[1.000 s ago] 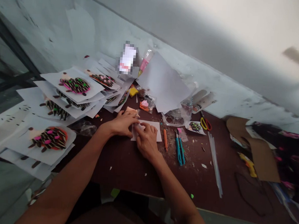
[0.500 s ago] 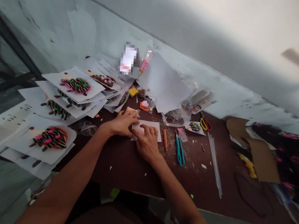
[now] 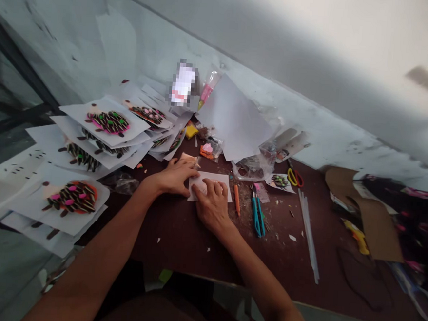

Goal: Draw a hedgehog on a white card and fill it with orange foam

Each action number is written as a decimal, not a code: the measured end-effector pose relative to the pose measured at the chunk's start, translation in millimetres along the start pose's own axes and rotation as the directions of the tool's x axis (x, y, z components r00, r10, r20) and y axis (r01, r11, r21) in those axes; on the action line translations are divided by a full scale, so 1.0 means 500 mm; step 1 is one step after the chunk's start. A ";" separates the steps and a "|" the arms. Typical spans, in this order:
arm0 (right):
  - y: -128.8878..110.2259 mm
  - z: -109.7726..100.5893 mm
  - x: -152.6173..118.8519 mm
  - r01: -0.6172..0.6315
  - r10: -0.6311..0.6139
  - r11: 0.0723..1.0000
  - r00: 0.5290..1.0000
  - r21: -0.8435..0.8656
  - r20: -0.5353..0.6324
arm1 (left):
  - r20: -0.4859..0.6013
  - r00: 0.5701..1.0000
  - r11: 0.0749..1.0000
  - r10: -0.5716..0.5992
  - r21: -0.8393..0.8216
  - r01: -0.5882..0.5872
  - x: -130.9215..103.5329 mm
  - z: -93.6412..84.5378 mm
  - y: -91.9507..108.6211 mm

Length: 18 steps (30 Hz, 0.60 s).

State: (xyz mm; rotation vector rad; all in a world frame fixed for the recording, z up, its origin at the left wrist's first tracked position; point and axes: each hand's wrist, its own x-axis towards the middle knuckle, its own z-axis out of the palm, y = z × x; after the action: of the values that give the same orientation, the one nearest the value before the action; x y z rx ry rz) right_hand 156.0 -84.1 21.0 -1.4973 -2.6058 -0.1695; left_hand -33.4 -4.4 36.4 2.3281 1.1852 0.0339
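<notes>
White rectangular paper card (image 3: 217, 177) lies centre-frame, long axis running left to right, directly under my right hand's (image 3: 213, 203) loosely bent, unclenched fingers; my left hand (image 3: 177, 175) meets its left edge, its grip unclear to me.

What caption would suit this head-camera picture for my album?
Right hand on a small white sheet, left hand at its edge, hedgehog pictures piled at left.

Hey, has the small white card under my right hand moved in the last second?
No. The white card keeps the same gap from the orange stick on its right.
</notes>
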 end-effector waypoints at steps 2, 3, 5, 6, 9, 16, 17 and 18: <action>0.002 0.000 0.000 0.004 -0.004 1.000 1.000 0.003 -0.004 | 0.001 1.000 1.000 -0.003 0.003 0.003 0.000 -0.001 0.002; 0.002 0.000 0.001 0.009 -0.009 1.000 1.000 0.007 0.000 | -0.001 1.000 1.000 -0.003 0.004 0.003 -0.001 -0.002 0.003; 0.002 -0.001 0.003 0.018 -0.018 1.000 1.000 0.013 0.014 | -0.003 1.000 1.000 -0.005 0.010 0.005 -0.002 -0.004 0.006; 0.002 -0.001 0.004 0.021 -0.021 1.000 1.000 0.013 0.024 | -0.003 1.000 1.000 -0.007 0.013 0.007 -0.002 -0.004 0.007; -0.001 -0.002 0.007 0.022 -0.022 1.000 0.999 0.001 0.039 | -0.004 1.000 1.000 -0.008 0.022 0.009 -0.003 -0.004 0.008; -0.010 -0.004 0.008 0.022 -0.021 0.999 0.999 -0.046 0.031 | -0.010 1.000 1.000 -0.004 0.005 0.004 -0.004 -0.002 0.007; -0.009 -0.006 0.008 0.021 -0.019 0.999 0.999 -0.043 0.035 | -0.007 1.000 1.000 -0.008 0.000 0.008 -0.005 -0.003 0.007; -0.007 -0.008 0.007 0.016 -0.014 0.999 0.999 -0.037 0.039 | -0.003 1.000 1.000 -0.013 -0.006 0.013 -0.005 -0.004 0.007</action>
State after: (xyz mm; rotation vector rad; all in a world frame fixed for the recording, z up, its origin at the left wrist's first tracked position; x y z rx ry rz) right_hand 151.3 -83.6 25.2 -1.5083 -2.6588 -0.1941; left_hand -32.7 -7.2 40.2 2.3158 1.2004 0.0369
